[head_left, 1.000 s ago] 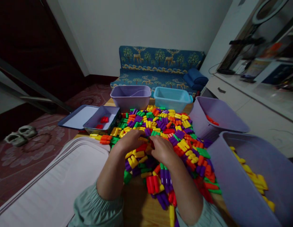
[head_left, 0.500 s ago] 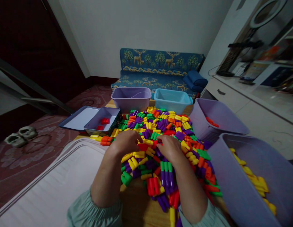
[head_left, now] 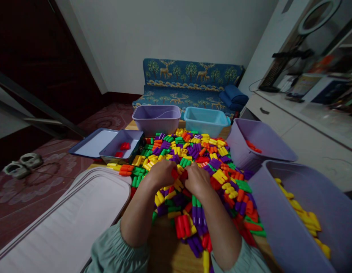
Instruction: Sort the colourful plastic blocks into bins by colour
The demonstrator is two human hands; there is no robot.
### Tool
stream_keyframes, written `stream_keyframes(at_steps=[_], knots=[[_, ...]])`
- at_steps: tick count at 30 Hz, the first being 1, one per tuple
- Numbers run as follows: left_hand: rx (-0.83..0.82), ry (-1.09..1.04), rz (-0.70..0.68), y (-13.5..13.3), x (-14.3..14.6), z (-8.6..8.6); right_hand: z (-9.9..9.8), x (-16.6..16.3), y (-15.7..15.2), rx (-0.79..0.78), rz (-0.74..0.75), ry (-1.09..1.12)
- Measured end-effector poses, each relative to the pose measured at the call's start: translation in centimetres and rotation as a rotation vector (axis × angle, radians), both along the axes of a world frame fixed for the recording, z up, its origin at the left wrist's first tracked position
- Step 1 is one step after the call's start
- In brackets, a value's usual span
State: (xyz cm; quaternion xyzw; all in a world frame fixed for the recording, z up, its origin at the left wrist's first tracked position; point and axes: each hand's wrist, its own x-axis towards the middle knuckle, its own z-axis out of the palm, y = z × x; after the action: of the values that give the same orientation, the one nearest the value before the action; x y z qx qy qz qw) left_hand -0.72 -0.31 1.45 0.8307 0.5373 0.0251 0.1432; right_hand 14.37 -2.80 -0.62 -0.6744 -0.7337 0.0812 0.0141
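Note:
A heap of plastic building pieces [head_left: 204, 159] in red, yellow, green, purple and orange covers a wooden table [head_left: 170, 254]. My left hand [head_left: 161, 172] and my right hand [head_left: 197, 180] sit together in the middle of the heap, fingers curled. Between them they grip a red piece [head_left: 178, 174], the left on its left end, the right on its right end. Loose yellow and purple pieces lie just under my wrists.
A purple tub [head_left: 295, 227] with yellow pieces stands at the near right, and another purple tub [head_left: 250, 151] holds red ones. A purple tub [head_left: 156, 118] and a blue tub [head_left: 206, 120] stand behind the heap. A tin box [head_left: 119, 148] with red pieces is at left, a white lid [head_left: 65, 223] at near left.
Both hands have drawn together from apart on the heap. They now clasp a red piece between them, lifted slightly off the pile.

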Motion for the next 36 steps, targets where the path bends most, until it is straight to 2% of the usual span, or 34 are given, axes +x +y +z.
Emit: stream_keyframes(at_steps=[6,11,13,15,17,19,22,26,29,33,36], knots=[[0.079,-0.402,0.129,1.1,0.3,-0.5,-0.3,0.2,0.2,0.108,-0.024,0.101],[0.029,-0.794,0.246,2.0,0.7,-1.3,-0.3,1.3,1.1,0.225,-0.167,0.334],[0.001,-0.991,0.285,2.3,0.8,-1.4,-0.2,1.9,1.5,0.311,-0.229,0.542],[-0.076,-1.209,0.312,2.5,0.9,-1.4,-0.1,2.2,1.8,0.347,-0.256,0.843],[-0.184,-1.378,0.317,2.5,0.9,-1.3,0.1,2.4,1.9,0.315,-0.247,1.147],[-0.287,-1.466,0.309,2.3,1.0,-1.1,0.4,2.3,1.9,0.255,-0.231,1.332],[-0.373,-1.519,0.298,2.1,1.1,-1.0,0.9,2.1,1.7,0.238,-0.248,1.431],[-0.389,-1.477,0.292,1.9,1.2,-0.8,1.1,2.0,1.6,0.319,-0.283,1.513],[-0.317,-1.357,0.265,1.8,1.4,-0.4,1.0,1.9,1.6,0.355,-0.303,1.530],[-0.220,-1.160,0.122,1.6,2.0,-0.4,0.7,1.6,1.7,0.340,-0.300,1.510],[-0.153,-0.988,0.114,1.7,1.9,-0.7,0.6,2.3,2.0,0.387,-0.342,1.538]])
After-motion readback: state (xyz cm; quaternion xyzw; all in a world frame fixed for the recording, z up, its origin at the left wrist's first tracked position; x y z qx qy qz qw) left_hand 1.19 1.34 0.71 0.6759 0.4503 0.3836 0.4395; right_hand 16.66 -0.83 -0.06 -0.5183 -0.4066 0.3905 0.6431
